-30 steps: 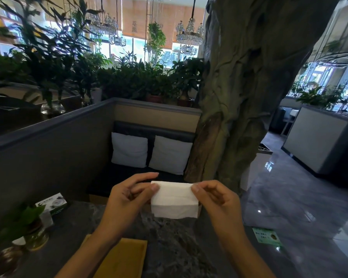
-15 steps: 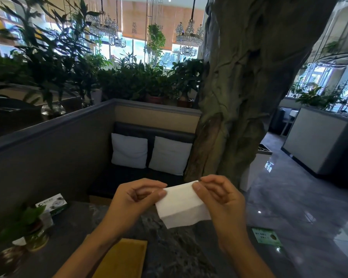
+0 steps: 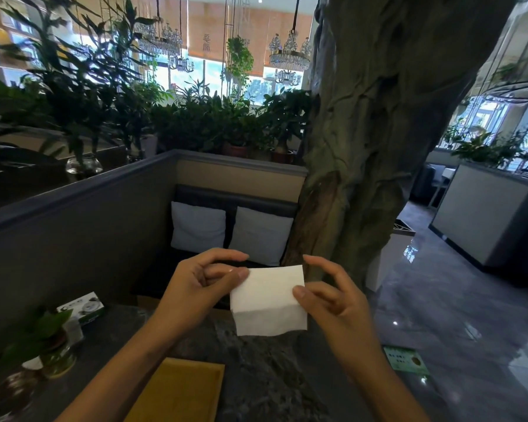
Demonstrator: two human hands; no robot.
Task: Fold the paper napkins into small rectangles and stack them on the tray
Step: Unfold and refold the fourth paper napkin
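Head view — L hand (image 3: 192,287) & R hand (image 3: 333,300) pinch folded napkin (image 3: 269,300) above table (image 3: 272,376).

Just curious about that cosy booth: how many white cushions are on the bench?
2. One cushion leans on the bench's left side, the other right beside it, nearer the tree trunk. More may be hidden.

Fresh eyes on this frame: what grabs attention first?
The white napkin, held up mid-frame above the dark table, pinched by the left hand at its left edge and the right hand at its right edge. Next, the huge tree trunk rising just behind on the right. The yellow tray lies at bottom centre, with no napkins showing on its visible part.
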